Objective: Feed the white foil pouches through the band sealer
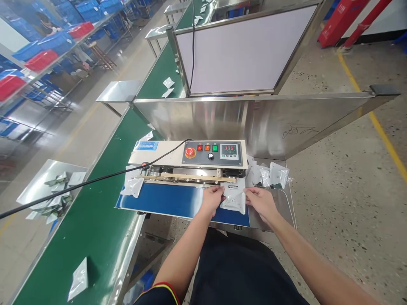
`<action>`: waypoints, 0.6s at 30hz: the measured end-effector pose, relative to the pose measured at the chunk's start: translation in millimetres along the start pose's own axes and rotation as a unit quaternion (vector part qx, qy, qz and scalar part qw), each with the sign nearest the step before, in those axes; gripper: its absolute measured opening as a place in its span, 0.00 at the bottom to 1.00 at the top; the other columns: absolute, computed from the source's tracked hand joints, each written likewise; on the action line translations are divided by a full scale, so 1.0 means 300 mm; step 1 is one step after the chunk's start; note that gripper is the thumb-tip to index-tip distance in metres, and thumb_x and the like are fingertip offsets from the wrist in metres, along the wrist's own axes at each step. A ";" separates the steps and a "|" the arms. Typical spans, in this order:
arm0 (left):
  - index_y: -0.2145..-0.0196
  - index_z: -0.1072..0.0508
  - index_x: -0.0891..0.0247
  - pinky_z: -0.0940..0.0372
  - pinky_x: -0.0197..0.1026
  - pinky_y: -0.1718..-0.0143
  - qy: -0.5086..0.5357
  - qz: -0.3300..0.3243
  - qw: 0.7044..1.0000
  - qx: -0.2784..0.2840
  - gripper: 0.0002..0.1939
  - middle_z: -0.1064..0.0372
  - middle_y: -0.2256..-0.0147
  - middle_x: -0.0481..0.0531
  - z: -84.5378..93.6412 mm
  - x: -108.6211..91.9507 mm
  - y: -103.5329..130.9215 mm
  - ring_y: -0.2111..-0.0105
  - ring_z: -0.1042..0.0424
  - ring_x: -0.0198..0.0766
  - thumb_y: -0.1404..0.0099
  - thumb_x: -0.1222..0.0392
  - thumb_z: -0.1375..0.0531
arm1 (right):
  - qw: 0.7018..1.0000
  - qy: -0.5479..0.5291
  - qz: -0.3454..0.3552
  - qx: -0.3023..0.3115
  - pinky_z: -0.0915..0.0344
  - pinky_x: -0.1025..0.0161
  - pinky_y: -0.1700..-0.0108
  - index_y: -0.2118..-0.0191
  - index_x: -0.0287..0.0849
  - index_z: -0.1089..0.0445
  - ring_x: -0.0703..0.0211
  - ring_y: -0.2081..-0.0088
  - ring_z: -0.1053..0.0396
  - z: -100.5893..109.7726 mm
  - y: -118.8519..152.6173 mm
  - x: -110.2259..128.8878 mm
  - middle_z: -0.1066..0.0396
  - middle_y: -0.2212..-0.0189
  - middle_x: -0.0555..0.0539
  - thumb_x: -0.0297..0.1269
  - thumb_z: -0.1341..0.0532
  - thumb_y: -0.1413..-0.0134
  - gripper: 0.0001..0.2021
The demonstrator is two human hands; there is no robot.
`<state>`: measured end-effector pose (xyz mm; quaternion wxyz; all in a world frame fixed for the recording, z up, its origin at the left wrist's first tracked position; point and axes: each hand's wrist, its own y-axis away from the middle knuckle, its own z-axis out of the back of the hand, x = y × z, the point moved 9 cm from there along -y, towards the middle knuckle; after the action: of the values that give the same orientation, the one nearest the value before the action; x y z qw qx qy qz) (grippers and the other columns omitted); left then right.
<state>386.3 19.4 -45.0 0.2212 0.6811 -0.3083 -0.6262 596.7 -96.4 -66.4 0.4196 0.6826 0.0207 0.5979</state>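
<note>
A white pouch [233, 199] lies at the right end of the sealing machine [159, 153], its upper edge at the machine's slot. My left hand [213, 200] pinches the pouch's left edge. At its right edge, the fingers of my right hand [261, 202] are closed on it. Below the slot runs a blue belt [171, 201]. Another white pouch [132, 185] hangs at the machine's left end. More white pouches [279, 175] rest on the metal surface just right of the machine.
A green conveyor [104, 203] with a loose pouch [78, 279] runs along the left. Several pouches lie on a side tray [38, 199]. A metal panel [203, 116] stands behind the machine. A black cable [104, 178] crosses in front of the left side.
</note>
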 end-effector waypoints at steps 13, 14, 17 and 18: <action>0.58 0.14 0.64 0.22 0.43 0.62 -0.051 -0.206 0.973 -0.092 0.24 0.16 0.61 0.61 0.093 -0.092 0.271 0.64 0.18 0.45 0.34 0.38 0.26 | 0.859 0.498 0.070 -0.097 0.39 0.52 0.62 0.66 0.42 0.23 0.42 0.61 0.25 0.556 -0.290 0.161 0.20 0.53 0.31 0.38 0.35 0.40 0.06; 0.58 0.14 0.63 0.22 0.44 0.60 -0.063 -0.215 0.973 -0.058 0.23 0.17 0.61 0.60 0.029 -0.086 0.272 0.64 0.18 0.46 0.33 0.39 0.26 | 0.860 0.494 0.075 -0.103 0.40 0.52 0.61 0.66 0.43 0.24 0.44 0.62 0.26 0.555 -0.278 0.181 0.19 0.56 0.32 0.38 0.38 0.37 0.08; 0.56 0.13 0.61 0.21 0.49 0.52 -0.134 -0.275 0.950 0.061 0.16 0.16 0.58 0.62 -0.189 -0.091 0.280 0.59 0.17 0.48 0.27 0.45 0.30 | 0.867 0.472 0.086 -0.132 0.38 0.54 0.59 0.62 0.45 0.23 0.48 0.65 0.27 0.588 -0.196 0.275 0.21 0.68 0.40 0.41 0.39 0.34 0.09; 0.54 0.13 0.60 0.21 0.51 0.48 -0.160 -0.309 0.932 0.101 0.15 0.16 0.55 0.63 -0.263 -0.101 0.289 0.55 0.16 0.50 0.27 0.47 0.31 | 0.873 0.457 0.093 -0.142 0.38 0.55 0.59 0.62 0.46 0.23 0.49 0.66 0.27 0.607 -0.152 0.315 0.22 0.71 0.43 0.43 0.37 0.36 0.09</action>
<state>451.2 -27.9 45.6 -0.1053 0.6526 -0.1755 -0.7296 796.9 -116.6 -5.8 0.3986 0.2654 0.0614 0.8757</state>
